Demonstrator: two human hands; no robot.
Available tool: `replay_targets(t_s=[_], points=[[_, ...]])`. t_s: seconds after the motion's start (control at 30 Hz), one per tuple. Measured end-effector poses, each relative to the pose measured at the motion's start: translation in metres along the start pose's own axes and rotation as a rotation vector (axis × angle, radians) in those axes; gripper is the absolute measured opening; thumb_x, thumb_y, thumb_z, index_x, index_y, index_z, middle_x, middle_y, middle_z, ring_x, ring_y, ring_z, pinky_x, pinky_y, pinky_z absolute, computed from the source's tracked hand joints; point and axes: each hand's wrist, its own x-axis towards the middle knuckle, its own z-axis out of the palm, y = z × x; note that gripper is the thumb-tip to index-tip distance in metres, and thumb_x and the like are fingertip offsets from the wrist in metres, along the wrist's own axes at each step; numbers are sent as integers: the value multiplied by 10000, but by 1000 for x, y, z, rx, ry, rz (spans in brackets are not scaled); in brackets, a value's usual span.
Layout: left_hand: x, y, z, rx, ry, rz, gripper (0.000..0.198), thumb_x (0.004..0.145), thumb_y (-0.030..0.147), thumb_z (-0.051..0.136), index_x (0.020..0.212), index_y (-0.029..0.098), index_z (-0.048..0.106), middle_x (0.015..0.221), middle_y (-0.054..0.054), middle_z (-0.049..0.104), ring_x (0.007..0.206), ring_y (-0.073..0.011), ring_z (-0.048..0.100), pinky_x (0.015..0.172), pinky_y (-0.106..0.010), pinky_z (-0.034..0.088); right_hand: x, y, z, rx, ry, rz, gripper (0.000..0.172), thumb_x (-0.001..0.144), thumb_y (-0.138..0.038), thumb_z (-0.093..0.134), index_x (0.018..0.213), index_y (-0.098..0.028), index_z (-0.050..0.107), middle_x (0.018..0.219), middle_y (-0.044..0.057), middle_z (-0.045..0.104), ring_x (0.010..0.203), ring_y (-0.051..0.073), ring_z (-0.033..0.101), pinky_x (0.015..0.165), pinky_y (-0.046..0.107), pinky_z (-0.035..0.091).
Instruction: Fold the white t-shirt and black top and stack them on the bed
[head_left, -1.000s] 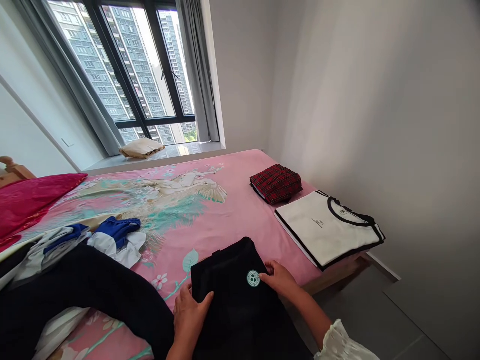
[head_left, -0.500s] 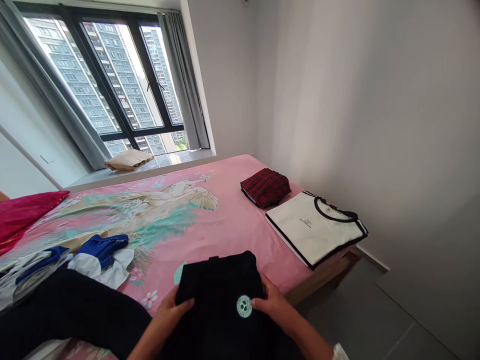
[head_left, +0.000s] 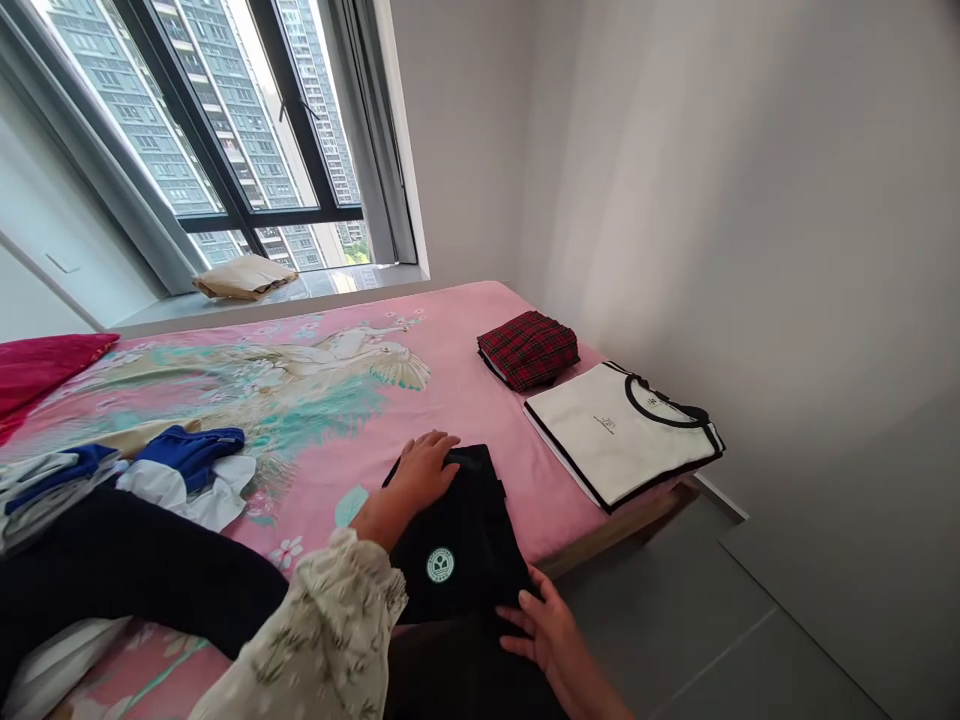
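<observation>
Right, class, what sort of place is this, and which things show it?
Probably a bedroom: a broad, pink-covered bed, a window flanked by grey curtains, and clothes on the bed, including a black garment with a round badge.

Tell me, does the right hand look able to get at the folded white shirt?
Probably yes: the right hand is at the black garment, and nothing visible blocks its way across the pink sheet to the white shirt, which lies uncovered.
</observation>
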Motion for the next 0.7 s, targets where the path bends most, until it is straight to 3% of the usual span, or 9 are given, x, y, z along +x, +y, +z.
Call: replay_targets(t_s=[0.1, 0.2, 0.33, 0.43, 0.5, 0.57, 0.6, 0.63, 0.7], points=[[-54, -11, 40, 49, 55, 37, 402, 880, 282, 384, 1263, 267, 503, 1434, -41, 410, 1367, -214, 262, 1124, -483, 150, 4, 0, -3, 16, -29, 64, 492, 796, -478, 607, 1185, -248, 411, 1195, 89, 542, 1028, 250, 589, 725, 368, 524], [-89, -27, 74, 123, 71, 72, 444, 902, 332, 362, 1343, 322, 412, 1487, -20, 327, 1391, -238, 204, 1114, -548, 105, 9, -1, 4, -47, 43, 124, 492, 773, -507, 616, 1137, -234, 430, 1162, 95, 547, 920, 239, 626, 620, 346, 533], [-90, -51, 104, 134, 67, -48, 512, 895, 426, 371, 1396, 331, 323, 1512, -51, 264, 1395, -284, 183, 1084, -610, 84, 17, 6, 0, -249, 90, 101, 389, 740, -453, 648, 973, -180, 497, 891, 65, 625, 688, 157, 624, 588, 302, 527], [-86, -58, 103, 82, 125, -107, 517, 876, 415, 412, 1380, 311, 363, 1506, -80, 274, 1382, -303, 216, 1072, -621, 108, 22, 5, -19, -425, 149, 96, 379, 685, -467, 665, 881, -179, 518, 779, 42, 612, 648, 158, 595, 500, 265, 498], [-97, -52, 94, -5, 289, -127, 481, 859, 391, 450, 1321, 259, 458, 1466, -109, 347, 1363, -305, 256, 1080, -583, 143, 24, -4, -29, -560, 237, -36, 404, 650, -489, 667, 885, -181, 550, 761, 37, 600, 648, 173, 576, 450, 255, 466], [-123, -38, 89, -209, 451, -172, 370, 859, 386, 449, 1154, 202, 576, 1292, -127, 524, 1245, -275, 419, 1040, -480, 290, 26, -20, -30, -687, 280, -249, 386, 677, -501, 631, 882, -178, 579, 766, 45, 606, 693, 192, 578, 512, 282, 486], [-140, -29, 90, -356, 478, -212, 317, 864, 401, 437, 1031, 192, 608, 1132, -108, 601, 1117, -244, 511, 963, -410, 378, 27, -29, -26, -748, 271, -346, 362, 712, -496, 602, 884, -178, 590, 791, 53, 618, 728, 199, 584, 579, 302, 501], [-157, -19, 95, -528, 442, -267, 300, 867, 428, 426, 893, 191, 606, 945, -75, 629, 940, -208, 570, 839, -344, 440, 29, -39, -20, -813, 243, -433, 331, 750, -476, 573, 893, -180, 599, 833, 62, 629, 775, 206, 589, 660, 320, 507], [-190, -2, 116, -873, 245, -455, 362, 839, 515, 436, 728, 193, 558, 704, -19, 577, 688, -161, 548, 626, -276, 433, 37, -56, -1, -958, 140, -590, 268, 809, -407, 528, 951, -194, 606, 949, 73, 634, 898, 218, 583, 817, 354, 482]])
